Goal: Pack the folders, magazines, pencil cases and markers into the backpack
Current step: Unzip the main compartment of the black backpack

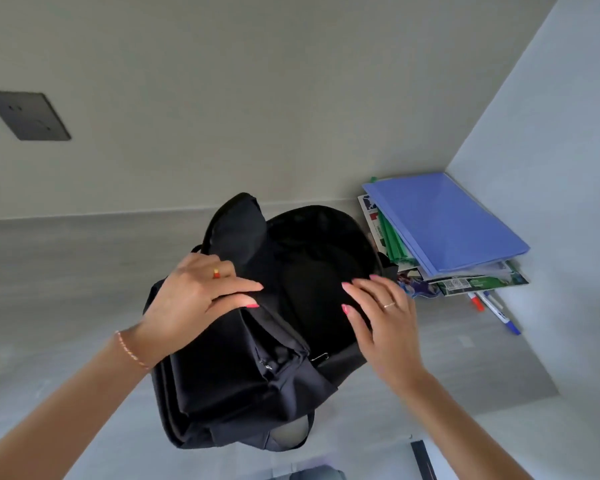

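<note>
A black backpack (243, 368) lies on the grey counter with its main compartment open toward the wall. My left hand (194, 296) holds the left edge of the opening, thumb and fingers pinching the fabric. My right hand (381, 317) rests with straight fingers on the right side of the opening. Right of the bag, a blue folder (444, 220) tops a stack over a green folder (392, 244) and magazines (478, 280). Markers (496, 310) lie in front of the stack. No pencil case shows.
The grey counter (66, 271) runs left along the back wall, which carries a dark socket plate (26, 116). A pale side wall (551, 168) closes the right side behind the stack. The counter's front edge lies near the bottom right.
</note>
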